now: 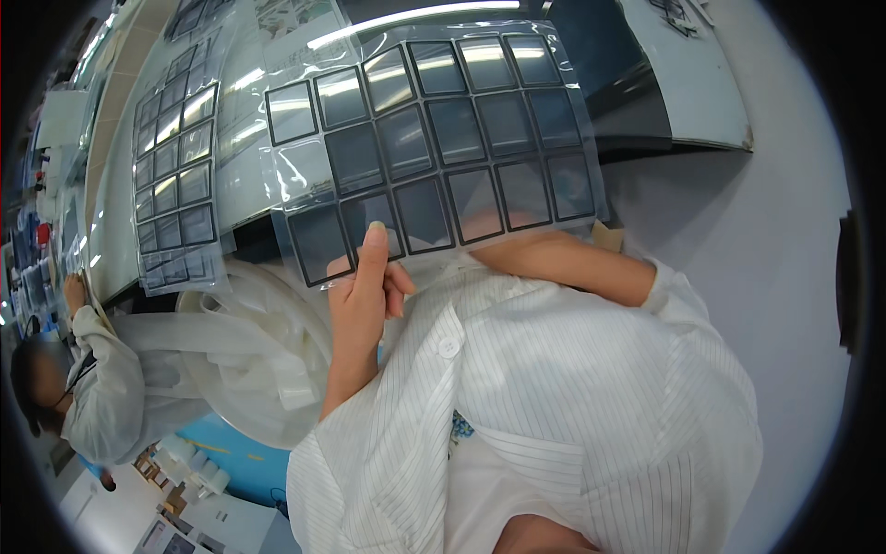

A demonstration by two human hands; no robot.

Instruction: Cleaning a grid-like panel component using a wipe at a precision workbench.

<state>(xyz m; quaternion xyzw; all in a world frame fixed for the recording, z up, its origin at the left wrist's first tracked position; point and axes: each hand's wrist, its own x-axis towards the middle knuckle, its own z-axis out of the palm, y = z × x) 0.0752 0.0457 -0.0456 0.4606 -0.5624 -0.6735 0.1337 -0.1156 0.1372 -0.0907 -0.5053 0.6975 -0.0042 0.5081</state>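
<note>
A clear plastic sheet (pixel 297 164) with rows of square, dark-framed panes is held up in front of me, tilted over the table edge. In its middle row, the leftmost place has no pane. My left hand (pixel 367 282) is closed on the sheet's lower left edge, thumb on top and fingers curled beneath. Behind the lower middle of the sheet, my right hand (pixel 487 227) shows faintly through the plastic. Its fingers are blurred by the panes, so their grip cannot be made out.
A similar sheet of panes (pixel 175 180) lies to the left on the glossy table (pixel 245 162). Below it stands a round bin (pixel 208 420) lined with crumpled translucent plastic. A dark-and-white surface (pixel 697 83) ends at the far right. Another person (pixel 101 388) works at the left.
</note>
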